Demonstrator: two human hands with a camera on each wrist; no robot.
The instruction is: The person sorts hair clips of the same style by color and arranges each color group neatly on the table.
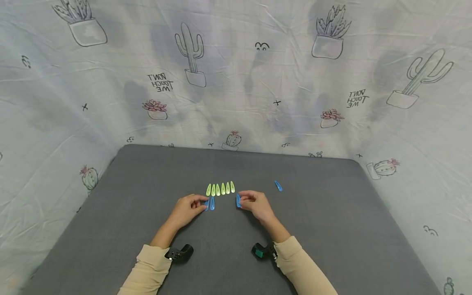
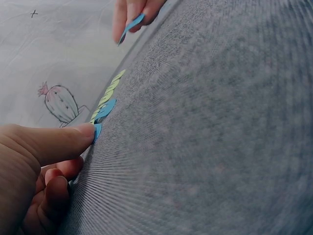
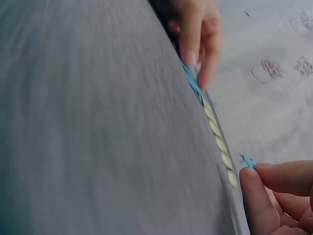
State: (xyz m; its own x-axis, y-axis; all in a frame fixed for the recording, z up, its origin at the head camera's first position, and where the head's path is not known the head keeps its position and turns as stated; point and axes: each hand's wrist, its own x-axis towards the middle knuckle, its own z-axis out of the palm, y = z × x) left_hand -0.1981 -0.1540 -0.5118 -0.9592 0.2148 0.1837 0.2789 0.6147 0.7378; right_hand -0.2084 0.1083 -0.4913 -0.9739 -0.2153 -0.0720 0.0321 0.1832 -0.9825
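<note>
Near the middle of the table, my left hand [image 1: 189,208] holds a blue snap hair clip [image 2: 98,132] by its edge, thumb on top, low at the tabletop. Just right of it lies a second blue hair clip [image 1: 212,203]. My right hand [image 1: 258,204] pinches another blue hair clip [image 1: 238,200] between thumb and fingers; in the left wrist view it is raised above the table. Beyond both hands, several yellow-green hair clips [image 1: 218,189] lie side by side in a row, narrow ends pointing away.
One more blue hair clip [image 1: 278,186] lies apart, tilted, to the right beyond the right hand. The grey table [image 1: 317,229] has a cloth backdrop [image 1: 236,106] with cactus drawings behind it and at its sides. Dark wrist cameras [image 1: 180,254] sit by both sleeves.
</note>
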